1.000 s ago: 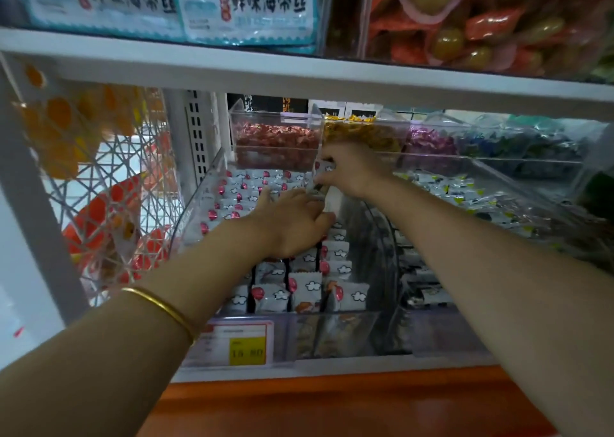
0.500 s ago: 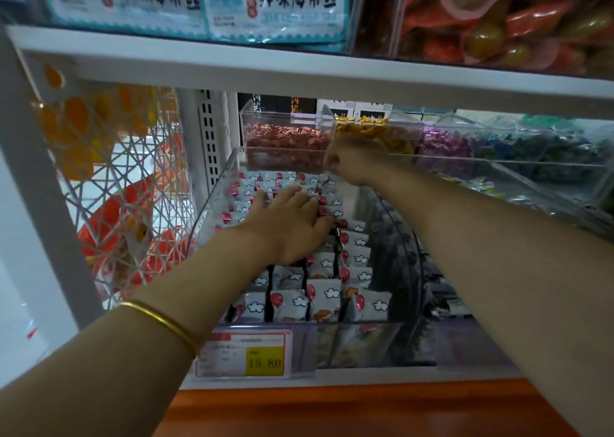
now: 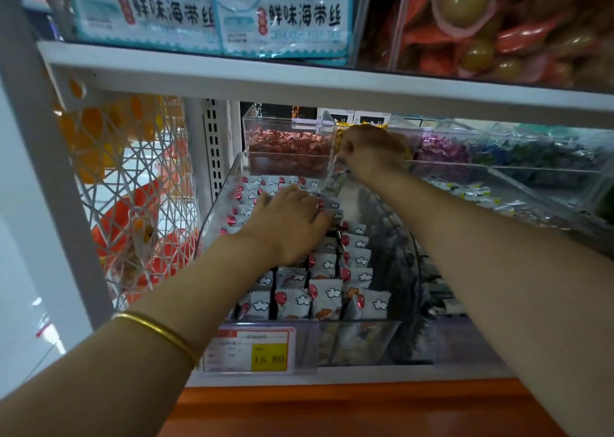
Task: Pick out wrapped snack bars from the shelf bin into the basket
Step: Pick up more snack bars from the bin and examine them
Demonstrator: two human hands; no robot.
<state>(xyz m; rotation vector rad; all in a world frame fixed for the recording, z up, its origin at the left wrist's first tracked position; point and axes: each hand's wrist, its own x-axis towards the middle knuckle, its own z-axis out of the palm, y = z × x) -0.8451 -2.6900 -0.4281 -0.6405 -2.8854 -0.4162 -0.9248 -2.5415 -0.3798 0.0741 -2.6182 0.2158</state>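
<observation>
My left grip lies spread flat on the wrapped snack bars, which fill the clear shelf bin at the shelf's front edge; I judge this steadies the rows. My right grip curls at the bin's far right corner, pinching what looks like one bar. No basket shows.

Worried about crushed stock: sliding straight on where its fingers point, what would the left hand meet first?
The left hand would probably meet more wrapped snack bars, then the clear flap the right hand holds.
</observation>
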